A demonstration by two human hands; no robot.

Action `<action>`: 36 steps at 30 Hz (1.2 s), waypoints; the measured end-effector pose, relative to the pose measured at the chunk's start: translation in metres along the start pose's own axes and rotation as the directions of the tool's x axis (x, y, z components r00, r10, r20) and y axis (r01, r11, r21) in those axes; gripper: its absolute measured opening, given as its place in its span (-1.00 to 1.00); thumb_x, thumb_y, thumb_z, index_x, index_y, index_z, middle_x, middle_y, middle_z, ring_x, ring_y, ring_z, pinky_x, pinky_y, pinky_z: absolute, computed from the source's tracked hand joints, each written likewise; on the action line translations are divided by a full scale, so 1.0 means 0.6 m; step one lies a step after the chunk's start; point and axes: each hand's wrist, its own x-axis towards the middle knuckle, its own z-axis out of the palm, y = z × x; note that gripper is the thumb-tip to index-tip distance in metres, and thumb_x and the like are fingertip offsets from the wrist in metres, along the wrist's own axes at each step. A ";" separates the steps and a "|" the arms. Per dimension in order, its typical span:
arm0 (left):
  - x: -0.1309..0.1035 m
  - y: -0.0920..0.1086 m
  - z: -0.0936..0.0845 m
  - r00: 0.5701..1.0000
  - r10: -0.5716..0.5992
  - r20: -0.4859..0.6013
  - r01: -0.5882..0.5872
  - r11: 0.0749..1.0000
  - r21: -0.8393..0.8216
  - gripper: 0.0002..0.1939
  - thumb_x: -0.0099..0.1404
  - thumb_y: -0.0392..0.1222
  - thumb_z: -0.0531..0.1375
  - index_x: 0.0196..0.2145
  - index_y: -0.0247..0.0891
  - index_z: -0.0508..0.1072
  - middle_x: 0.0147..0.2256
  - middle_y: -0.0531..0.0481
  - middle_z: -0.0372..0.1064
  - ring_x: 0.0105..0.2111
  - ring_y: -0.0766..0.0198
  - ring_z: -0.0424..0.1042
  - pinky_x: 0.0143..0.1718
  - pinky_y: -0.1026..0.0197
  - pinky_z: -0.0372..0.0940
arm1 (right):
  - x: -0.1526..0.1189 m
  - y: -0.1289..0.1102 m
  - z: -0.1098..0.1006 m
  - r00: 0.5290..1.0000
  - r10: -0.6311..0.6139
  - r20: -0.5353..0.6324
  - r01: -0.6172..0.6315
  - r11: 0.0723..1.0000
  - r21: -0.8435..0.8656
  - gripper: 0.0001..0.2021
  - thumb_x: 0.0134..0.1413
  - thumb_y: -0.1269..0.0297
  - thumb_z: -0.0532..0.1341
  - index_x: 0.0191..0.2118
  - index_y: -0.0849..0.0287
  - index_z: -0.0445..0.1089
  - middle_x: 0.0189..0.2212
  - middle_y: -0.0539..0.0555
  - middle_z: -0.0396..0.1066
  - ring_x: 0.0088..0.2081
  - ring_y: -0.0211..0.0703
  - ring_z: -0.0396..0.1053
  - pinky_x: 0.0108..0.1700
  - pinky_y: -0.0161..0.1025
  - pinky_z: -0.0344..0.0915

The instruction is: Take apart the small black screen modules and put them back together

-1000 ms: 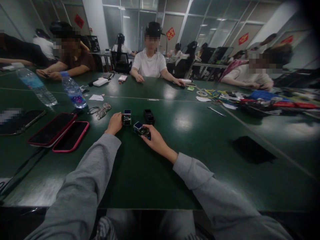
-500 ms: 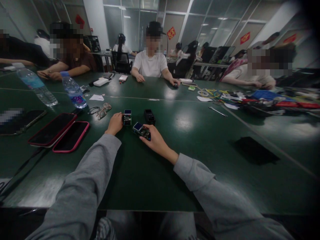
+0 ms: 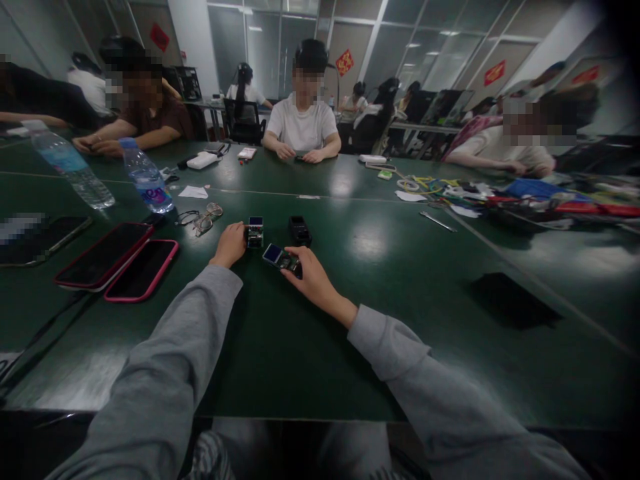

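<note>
On the dark green table (image 3: 300, 347), my left hand (image 3: 231, 245) is closed at the left edge of a small upright circuit board with a screen (image 3: 255, 233); its fingertips are partly hidden. My right hand (image 3: 313, 275) grips a second circuit board (image 3: 275, 255) between thumb and fingers, the blue screen tilted toward the upper left. Just beyond my right hand, a black plastic case (image 3: 299, 231) lies on the table, touched by neither hand.
Phones (image 3: 143, 270) and two water bottles (image 3: 147, 179) are on the left, near glasses (image 3: 206, 220). A black pouch (image 3: 515, 300), tweezers (image 3: 437, 221) and tangled cables (image 3: 430, 189) are on the right. Several people sit across the table.
The board in my right hand has tilted slightly and shifted a little left. My left hand keeps its place. The person opposite has drawn both hands together around a small dark object.
</note>
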 end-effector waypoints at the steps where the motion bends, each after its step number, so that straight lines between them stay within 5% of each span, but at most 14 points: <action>1: 0.000 0.000 0.000 1.000 0.002 0.011 -0.002 1.000 0.008 -0.53 0.22 -0.47 0.07 0.10 -0.52 0.37 0.12 -0.39 0.35 0.15 -0.05 0.33 0.22 -0.04 0.22 | 0.001 -0.001 0.000 1.000 -0.022 0.003 0.022 0.999 -0.037 -0.53 0.19 0.32 0.23 0.19 0.16 0.15 0.04 0.20 0.30 0.05 0.00 0.30 0.08 0.05 0.33; 6: 0.000 -0.002 0.002 1.000 -0.003 0.022 0.003 1.000 0.017 -0.49 0.25 -0.46 0.05 0.16 -0.55 0.31 0.18 -0.40 0.29 0.20 -0.03 0.28 0.26 -0.03 0.16 | 0.003 -0.014 -0.002 0.995 -0.066 0.070 0.079 0.976 -0.202 -0.49 0.19 0.33 0.21 0.22 0.17 0.12 0.03 0.23 0.29 0.04 0.09 0.26 -0.01 0.09 0.33; 13: 0.001 -0.004 0.002 1.000 0.012 0.026 -0.012 1.000 0.000 -0.53 0.24 -0.46 0.06 0.11 -0.50 0.36 0.14 -0.39 0.33 0.16 -0.04 0.31 0.24 -0.08 0.18 | 0.001 -0.014 -0.002 0.991 -0.068 0.111 0.090 0.975 -0.203 -0.56 0.16 0.33 0.21 0.16 0.17 0.22 0.07 0.25 0.19 0.11 0.11 0.19 0.06 0.11 0.33; 21: -0.001 0.003 -0.004 1.000 0.005 0.022 -0.005 1.000 -0.011 -0.52 0.23 -0.48 0.05 0.11 -0.53 0.36 0.15 -0.42 0.32 0.18 -0.04 0.30 0.25 -0.05 0.18 | 0.000 -0.007 0.008 0.996 -0.023 0.086 0.026 0.999 -0.029 -0.41 0.19 0.08 0.23 0.24 0.20 0.10 0.10 0.27 0.21 0.15 0.06 0.23 0.19 0.13 0.28; 25: -0.002 0.004 -0.006 1.000 0.006 0.024 -0.006 1.000 0.007 -0.51 0.24 -0.46 0.05 0.13 -0.55 0.33 0.15 -0.42 0.32 0.18 -0.03 0.30 0.25 -0.03 0.17 | 0.002 0.003 0.009 0.996 0.067 0.063 -0.067 0.998 0.006 -0.49 0.20 0.08 0.22 0.17 0.22 0.20 0.07 0.26 0.25 0.11 0.04 0.27 0.18 0.11 0.30; 36: -0.001 -0.001 -0.001 0.999 -0.009 0.032 0.010 1.000 -0.011 -0.50 0.24 -0.46 0.04 0.14 -0.53 0.33 0.18 -0.42 0.28 0.19 -0.04 0.28 0.25 -0.07 0.16 | 0.001 -0.028 -0.002 0.977 -0.081 0.198 0.119 0.976 -0.185 -0.56 0.22 0.29 0.22 0.17 0.25 0.18 0.06 0.25 0.31 0.06 0.04 0.32 0.08 0.08 0.36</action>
